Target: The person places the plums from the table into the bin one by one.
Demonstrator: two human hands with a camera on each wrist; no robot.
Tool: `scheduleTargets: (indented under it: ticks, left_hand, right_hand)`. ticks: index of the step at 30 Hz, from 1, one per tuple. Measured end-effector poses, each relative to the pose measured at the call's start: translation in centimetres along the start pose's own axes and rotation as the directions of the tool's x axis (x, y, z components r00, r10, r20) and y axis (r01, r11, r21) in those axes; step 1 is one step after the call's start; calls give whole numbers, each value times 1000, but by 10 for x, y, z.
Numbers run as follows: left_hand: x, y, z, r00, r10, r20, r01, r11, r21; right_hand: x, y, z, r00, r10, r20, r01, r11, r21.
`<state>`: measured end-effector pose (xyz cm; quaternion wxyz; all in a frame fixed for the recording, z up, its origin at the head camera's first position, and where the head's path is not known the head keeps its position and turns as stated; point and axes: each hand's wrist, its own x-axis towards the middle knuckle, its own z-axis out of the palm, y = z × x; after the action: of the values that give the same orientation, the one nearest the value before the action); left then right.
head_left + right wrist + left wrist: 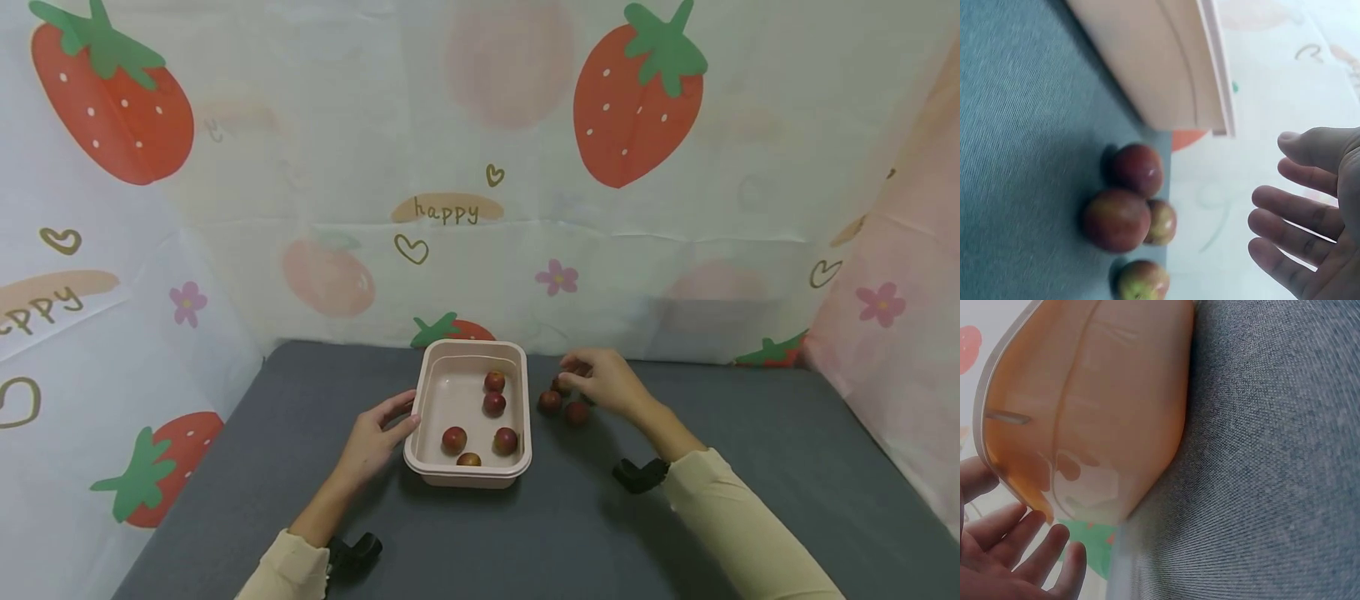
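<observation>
A pale pink plastic box (468, 475) stands on the table with several red plums (453, 440) inside. My left hand (375, 442) rests at its left side, fingertips and thumb touching the rim; in the left wrist view the fingers (1038, 553) are spread and fairly straight. To the right of the box lies a small group of loose plums (577, 413), also close up in the right wrist view as reddish plums (1116, 220) with yellowish patches. My right hand (603, 383) hovers over this group, partly hiding it, its fingers apart and nothing between them.
A dark grey cloth-covered table (480, 550) carries everything. Behind it and at both sides hangs a pale curtain (337, 183) printed with strawberries. Black wrist cameras (640, 476) sit on both forearms.
</observation>
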<state>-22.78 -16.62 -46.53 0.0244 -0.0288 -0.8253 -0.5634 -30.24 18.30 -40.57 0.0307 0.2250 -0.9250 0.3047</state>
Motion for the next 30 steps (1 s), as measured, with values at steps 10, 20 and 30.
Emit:
scheduleTargets:
  ticks: [10, 20, 30]
  left_hand:
    - [2, 1, 0, 1000, -2, 9, 2, 1000, -6]
    - [3, 2, 0, 1000, 25, 2, -25, 1000, -6]
    - [2, 2, 2, 1000, 1, -5, -1, 1000, 8]
  right_hand:
    - [2, 33, 2, 998, 63, -4, -63, 998, -27]
    - [0, 58, 7, 992, 122, -7, -122, 990, -70]
    - [-2, 75, 16, 985, 172, 4, -171, 981, -91]
